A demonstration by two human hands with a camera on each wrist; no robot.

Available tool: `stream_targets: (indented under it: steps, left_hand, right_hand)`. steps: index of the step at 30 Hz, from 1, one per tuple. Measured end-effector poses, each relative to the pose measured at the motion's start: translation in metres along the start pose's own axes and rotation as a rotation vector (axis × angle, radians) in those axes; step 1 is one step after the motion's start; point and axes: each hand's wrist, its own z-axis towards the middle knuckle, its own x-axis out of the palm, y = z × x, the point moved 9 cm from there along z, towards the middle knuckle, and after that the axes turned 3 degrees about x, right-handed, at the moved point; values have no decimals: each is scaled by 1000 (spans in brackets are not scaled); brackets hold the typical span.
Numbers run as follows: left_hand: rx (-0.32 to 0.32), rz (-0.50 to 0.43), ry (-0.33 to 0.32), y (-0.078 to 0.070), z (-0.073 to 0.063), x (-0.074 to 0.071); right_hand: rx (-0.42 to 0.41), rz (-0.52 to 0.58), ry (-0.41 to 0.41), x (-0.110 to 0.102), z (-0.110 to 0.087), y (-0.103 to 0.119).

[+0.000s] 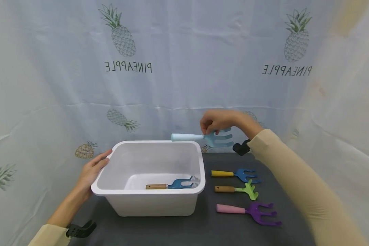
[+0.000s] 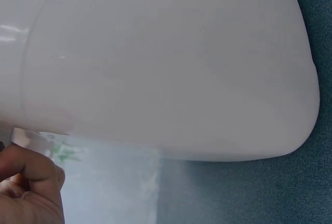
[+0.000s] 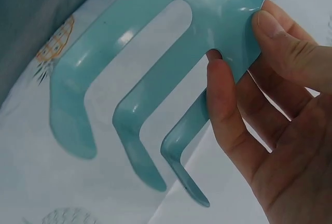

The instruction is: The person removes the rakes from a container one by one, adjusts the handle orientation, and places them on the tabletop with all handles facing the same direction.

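Observation:
My right hand (image 1: 216, 120) pinches a light blue hand rake (image 1: 219, 140) near the base of its tines, with thumb and fingers on the metal. The rake hangs level beyond the right back corner of a white plastic basin (image 1: 150, 205), its pale handle pointing left over the back rim. Three bent prongs (image 3: 150, 89) fill much of the right wrist view. At the basin's left end, my left hand (image 1: 93, 171) grips the rim, fingers curled in the left wrist view (image 2: 33, 182). Inside the basin lies a blue hand rake with a wooden handle (image 1: 156, 186).
Right of the basin, three hand rakes lie on the dark table (image 1: 160, 232): a blue one with a yellow handle (image 1: 222, 173), a green one with a wooden handle (image 1: 224, 189), and a purple one with a pink handle (image 1: 230, 208). A pineapple-print curtain (image 1: 184, 82) hangs behind.

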Motion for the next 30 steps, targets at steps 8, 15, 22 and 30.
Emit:
stream_targets:
  steps: [8,15,22,30]
  left_hand:
    - [-14,-16,-5,3,0,-3]
    - [-22,-14,-2,5,0,-3]
    - [-7,-35,-4,2,0,-4]
    - [5,-76,0,0,1,-1]
  right_hand:
    - [45,9,-47,-6,-31,-36]
    - [122,-10,-34,2,-65,-76]
    - [212,33,-63,13,-99,-126]
    - [319,19,-82,37,-135,-187]
